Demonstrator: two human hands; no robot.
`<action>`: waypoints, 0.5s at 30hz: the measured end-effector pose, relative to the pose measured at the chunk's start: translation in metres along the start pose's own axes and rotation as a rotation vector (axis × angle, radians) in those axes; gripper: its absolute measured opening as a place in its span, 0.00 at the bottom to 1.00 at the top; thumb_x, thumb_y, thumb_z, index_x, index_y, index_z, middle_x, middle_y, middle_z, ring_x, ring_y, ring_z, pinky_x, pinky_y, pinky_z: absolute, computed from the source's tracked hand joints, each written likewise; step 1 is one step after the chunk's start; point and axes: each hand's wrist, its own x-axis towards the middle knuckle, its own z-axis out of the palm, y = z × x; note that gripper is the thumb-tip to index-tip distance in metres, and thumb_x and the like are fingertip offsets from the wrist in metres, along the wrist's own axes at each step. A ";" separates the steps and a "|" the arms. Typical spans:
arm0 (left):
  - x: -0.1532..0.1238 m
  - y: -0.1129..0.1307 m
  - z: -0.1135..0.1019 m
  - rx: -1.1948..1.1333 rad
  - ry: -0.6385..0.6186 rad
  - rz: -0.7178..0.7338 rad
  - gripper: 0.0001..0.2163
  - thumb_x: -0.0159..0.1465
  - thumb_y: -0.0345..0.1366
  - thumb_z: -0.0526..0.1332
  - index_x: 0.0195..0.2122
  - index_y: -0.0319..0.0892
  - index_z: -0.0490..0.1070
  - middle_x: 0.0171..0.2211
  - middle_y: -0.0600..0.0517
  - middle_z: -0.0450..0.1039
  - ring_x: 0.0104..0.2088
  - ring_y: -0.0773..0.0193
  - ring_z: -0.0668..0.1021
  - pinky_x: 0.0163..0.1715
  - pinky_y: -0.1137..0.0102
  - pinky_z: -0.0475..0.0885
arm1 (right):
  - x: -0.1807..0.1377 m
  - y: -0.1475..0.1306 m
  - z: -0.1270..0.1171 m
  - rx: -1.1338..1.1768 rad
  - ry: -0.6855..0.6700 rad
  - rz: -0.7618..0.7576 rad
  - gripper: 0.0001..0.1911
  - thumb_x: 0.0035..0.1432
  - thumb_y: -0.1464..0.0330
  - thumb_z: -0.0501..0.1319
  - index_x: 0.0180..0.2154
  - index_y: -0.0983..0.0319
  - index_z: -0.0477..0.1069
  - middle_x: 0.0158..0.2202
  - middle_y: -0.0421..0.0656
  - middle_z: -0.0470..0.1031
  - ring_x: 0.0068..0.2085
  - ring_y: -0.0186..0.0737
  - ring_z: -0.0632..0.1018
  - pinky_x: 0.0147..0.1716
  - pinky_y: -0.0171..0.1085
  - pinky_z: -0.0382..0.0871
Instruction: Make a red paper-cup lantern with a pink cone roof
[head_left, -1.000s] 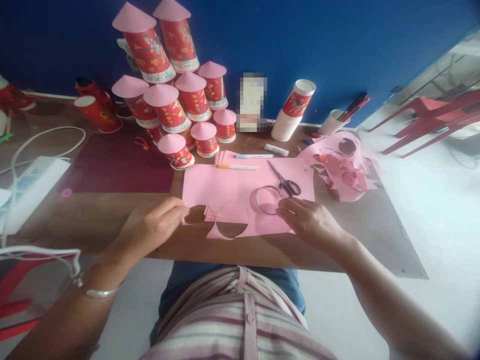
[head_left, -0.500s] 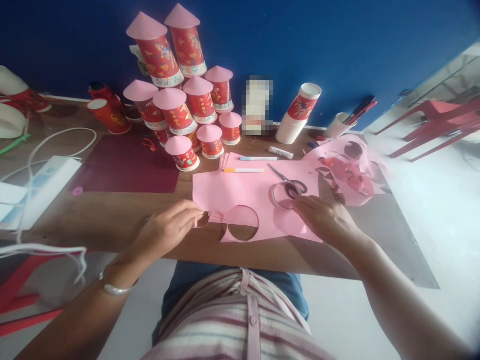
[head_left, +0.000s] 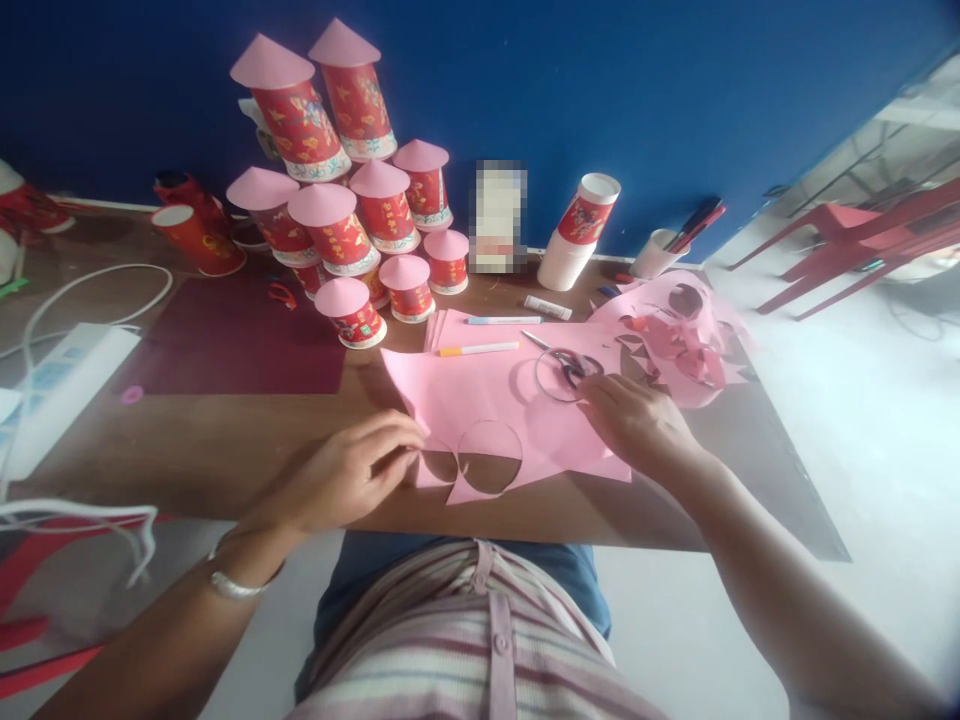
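A pink paper sheet (head_left: 480,395) with round holes cut near its front edge lies on the wooden table (head_left: 225,440). My left hand (head_left: 352,472) pinches the sheet's front left corner, fingers closed on it. My right hand (head_left: 637,425) rests on the sheet's right side, fingers curled and pressing down. Just beyond its fingertips lies a metal ring (head_left: 559,375), with scissors (head_left: 562,358) across it. Two markers (head_left: 480,349) lie on the sheet's far edge.
Several red paper cups with pink cone lids (head_left: 345,200) are stacked at the back by the blue wall. A stack of cups (head_left: 577,235), a glue stick (head_left: 547,307), a pen cup (head_left: 656,255) and pink scraps (head_left: 675,335) sit right. A power strip (head_left: 60,385) with cables lies left.
The sheet has been turned and pulled toward me and to the right. Both hands moved with it; the ring and scissors now lie further along the sheet's far right.
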 end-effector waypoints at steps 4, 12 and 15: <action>-0.007 -0.002 -0.014 -0.169 -0.078 -0.169 0.06 0.72 0.36 0.62 0.47 0.44 0.77 0.46 0.48 0.83 0.46 0.60 0.86 0.48 0.70 0.82 | 0.014 -0.015 0.006 0.019 -0.068 -0.129 0.16 0.73 0.77 0.52 0.44 0.60 0.79 0.40 0.44 0.83 0.37 0.38 0.79 0.26 0.35 0.67; -0.014 -0.031 -0.007 -0.325 0.182 -0.679 0.22 0.66 0.57 0.68 0.47 0.44 0.73 0.44 0.49 0.82 0.40 0.57 0.88 0.43 0.66 0.84 | 0.024 0.005 0.022 -0.048 0.020 0.149 0.12 0.74 0.71 0.56 0.50 0.62 0.79 0.47 0.49 0.84 0.43 0.42 0.82 0.30 0.36 0.67; -0.007 -0.039 -0.001 -0.422 0.221 -0.713 0.25 0.62 0.55 0.71 0.51 0.43 0.70 0.54 0.45 0.78 0.37 0.59 0.87 0.40 0.62 0.86 | 0.029 0.018 0.030 -0.109 -0.117 0.247 0.11 0.71 0.71 0.58 0.45 0.61 0.80 0.45 0.49 0.83 0.43 0.46 0.81 0.32 0.39 0.66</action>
